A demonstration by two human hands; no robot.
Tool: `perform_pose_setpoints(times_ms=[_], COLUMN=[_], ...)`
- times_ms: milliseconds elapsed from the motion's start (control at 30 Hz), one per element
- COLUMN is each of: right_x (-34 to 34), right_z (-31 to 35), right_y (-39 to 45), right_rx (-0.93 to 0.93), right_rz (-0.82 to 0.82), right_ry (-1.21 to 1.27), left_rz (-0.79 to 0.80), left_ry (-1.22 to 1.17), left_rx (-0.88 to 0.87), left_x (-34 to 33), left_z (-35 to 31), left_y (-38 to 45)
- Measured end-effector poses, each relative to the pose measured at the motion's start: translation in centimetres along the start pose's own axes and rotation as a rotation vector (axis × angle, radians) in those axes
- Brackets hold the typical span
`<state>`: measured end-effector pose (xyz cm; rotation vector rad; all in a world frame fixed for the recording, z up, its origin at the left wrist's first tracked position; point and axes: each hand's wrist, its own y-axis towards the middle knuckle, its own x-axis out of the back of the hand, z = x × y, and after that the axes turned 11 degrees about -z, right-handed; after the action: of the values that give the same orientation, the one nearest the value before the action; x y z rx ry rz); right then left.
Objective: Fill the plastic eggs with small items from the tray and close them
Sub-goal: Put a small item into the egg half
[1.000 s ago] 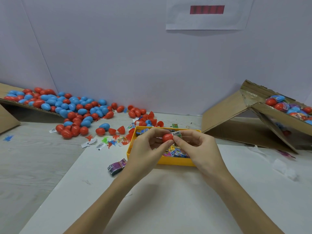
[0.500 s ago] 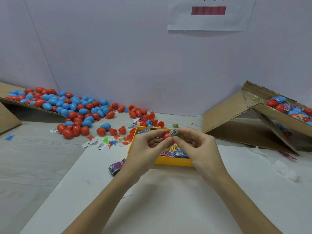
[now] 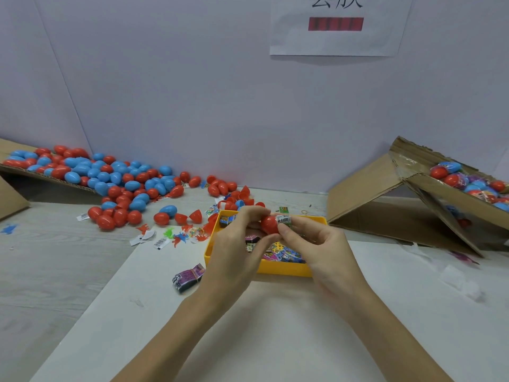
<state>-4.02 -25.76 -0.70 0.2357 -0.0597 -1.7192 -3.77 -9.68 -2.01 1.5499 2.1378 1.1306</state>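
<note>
Both my hands meet above the yellow tray [image 3: 278, 270] at the table's middle. My left hand [image 3: 237, 252] pinches a red plastic egg [image 3: 268, 224] between thumb and fingers. My right hand [image 3: 319, 249] pinches a small green-and-silver wrapped item [image 3: 283, 219] against the egg's right end. The tray holds several small colourful packets [image 3: 281, 253], partly hidden by my fingers. Whether the egg is whole or a half I cannot tell.
A heap of red and blue eggs [image 3: 110, 180] spills from a cardboard flap at the back left. A tilted cardboard box [image 3: 440, 194] with wrapped eggs stands at the right. A purple packet [image 3: 188, 277], paper labels and small plastic figures [image 3: 176, 238] lie left of the tray.
My hands stay together over the tray. The red egg has turned in my left fingers and shows more, with the wrapped item held against its right end.
</note>
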Motion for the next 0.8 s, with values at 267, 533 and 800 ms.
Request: perform_pose_setpoints(times_ms=[267, 533, 800], right_x=[-1.2, -2.1, -2.4], right_z=[0.3, 1.3, 1.2], right_y=[-0.6, -1.6, -1.7], right_rx=[-0.436, -0.64, -0.743], right_rz=[0.05, 0.056, 0.011], right_ry=[0.572, 0.677, 0.701], left_rz=[-0.046, -0.045, -0.06], left_ry=[-0.053, 0.027, 0.002], left_rx=[-0.036, -0.168, -0.222], left_x=[-0.6, -0.6, -0.3], left_z=[0.2, 0.8, 1.8], left_y=[-0.5, -0.4, -0.1])
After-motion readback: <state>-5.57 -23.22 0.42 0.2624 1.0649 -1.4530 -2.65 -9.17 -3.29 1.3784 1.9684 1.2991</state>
